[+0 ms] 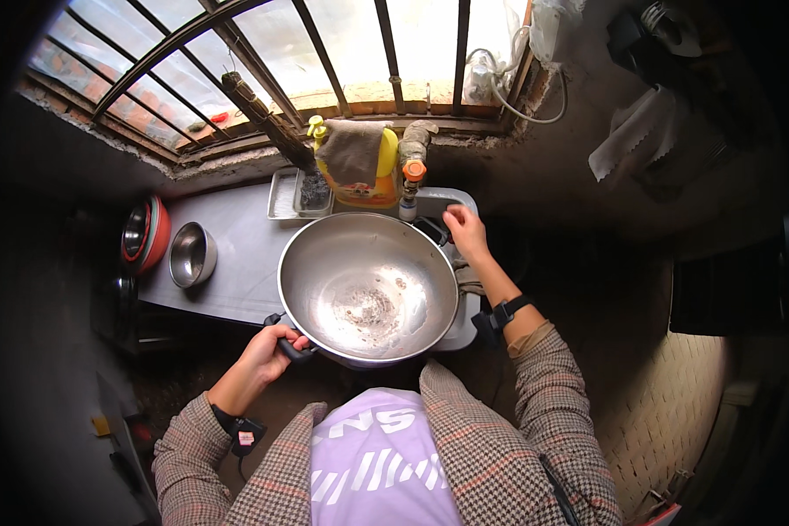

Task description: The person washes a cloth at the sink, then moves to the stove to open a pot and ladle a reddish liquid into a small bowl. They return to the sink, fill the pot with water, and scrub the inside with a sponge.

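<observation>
A wide stainless-steel two-handled wok (368,289), with brown residue on its bottom, sits tilted over the front of the counter and a white basin. My left hand (269,353) is closed around its black near-left handle (296,350). At the far right, my right hand (467,231) is beside the other black handle (430,230), its fingers curled. Whether these fingers touch the handle cannot be made out. Behind the wok is a tap with an orange knob (414,170). The white basin (465,332) shows around the wok's right side.
On the grey counter (243,263) at left are a steel bowl (192,255) and stacked bowls (146,233). A yellow pump bottle (388,154) draped with a cloth, a tray (281,194) and a scouring pad (314,191) stand at the back, below a barred window (394,79). A cloth (470,279) lies on the basin.
</observation>
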The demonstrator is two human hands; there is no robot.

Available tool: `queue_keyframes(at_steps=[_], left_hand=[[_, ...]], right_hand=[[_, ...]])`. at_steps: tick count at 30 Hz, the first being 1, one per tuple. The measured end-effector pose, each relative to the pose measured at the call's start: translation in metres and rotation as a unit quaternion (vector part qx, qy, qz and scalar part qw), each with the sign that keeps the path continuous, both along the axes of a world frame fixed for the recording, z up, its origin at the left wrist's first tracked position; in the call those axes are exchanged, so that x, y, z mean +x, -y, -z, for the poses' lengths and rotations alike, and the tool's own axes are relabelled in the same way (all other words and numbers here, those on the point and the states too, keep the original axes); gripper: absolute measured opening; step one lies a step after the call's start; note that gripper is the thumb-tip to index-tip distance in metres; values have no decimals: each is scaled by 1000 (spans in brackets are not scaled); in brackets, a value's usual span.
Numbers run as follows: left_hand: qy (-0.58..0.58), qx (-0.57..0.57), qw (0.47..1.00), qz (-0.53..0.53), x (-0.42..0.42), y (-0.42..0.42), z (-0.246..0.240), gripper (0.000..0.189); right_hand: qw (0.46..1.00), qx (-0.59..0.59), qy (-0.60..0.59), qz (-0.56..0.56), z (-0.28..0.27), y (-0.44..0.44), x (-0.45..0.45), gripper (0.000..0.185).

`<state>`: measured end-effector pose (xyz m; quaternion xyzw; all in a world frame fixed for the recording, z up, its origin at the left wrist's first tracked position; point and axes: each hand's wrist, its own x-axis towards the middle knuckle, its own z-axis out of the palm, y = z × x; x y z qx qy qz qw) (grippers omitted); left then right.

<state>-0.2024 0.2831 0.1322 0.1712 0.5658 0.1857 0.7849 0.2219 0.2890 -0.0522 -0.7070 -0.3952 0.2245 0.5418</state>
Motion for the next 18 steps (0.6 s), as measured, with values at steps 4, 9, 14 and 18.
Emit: queue_keyframes(at_steps=[4,9,14,18], left_hand=[[10,3,999,-45,15,9,19,9],[31,-3,997,-75,22,26,29,12],[46,-3,994,-95,21,35,41,16],[72,-3,992,-107,23,41,54,23]], right_hand=[[979,14,190,-75,-87,-55,-7,45],[924,-106,326,-171,-129,-85,-16,31],[876,-86,407,-244,-128,-92,-6,18],[872,-96,423,-226,-133,-87,-11,23]])
